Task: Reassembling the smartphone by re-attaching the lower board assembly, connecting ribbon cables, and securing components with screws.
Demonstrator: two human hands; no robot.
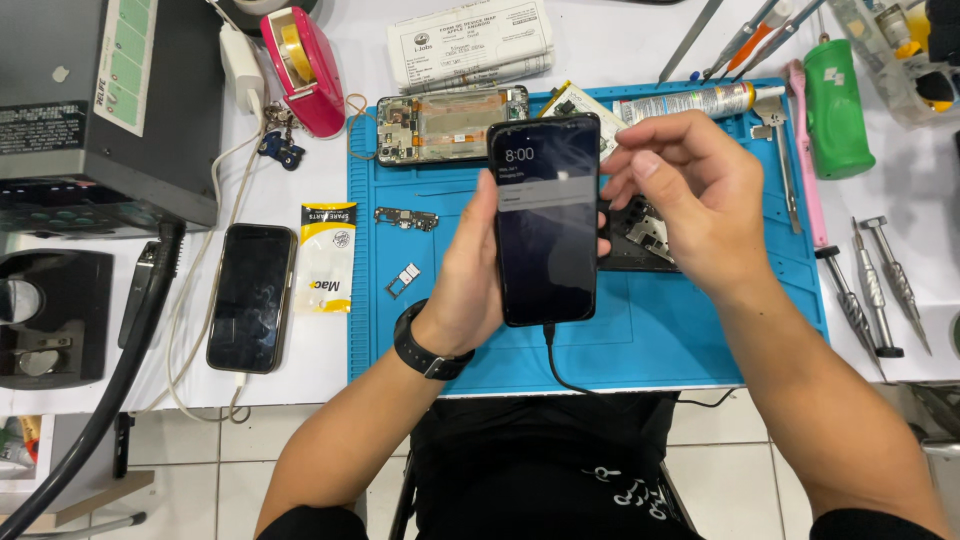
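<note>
Over blue mat: left hand grips phone; right hand seemingly hovering beside.

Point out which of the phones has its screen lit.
The black phone held upright in the left hand, cable plugged in below. The phone lying on the white table is dark.

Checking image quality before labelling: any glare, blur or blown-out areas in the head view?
Head view: sharp overall, with even overhead light and soft shadows. The lit phone in the left hand shows a readable screen without strong glare. The right hand looks crisp, with no motion blur. The white table at the top is nearly blown out. Mild wide-angle stretch at the edges.
</note>
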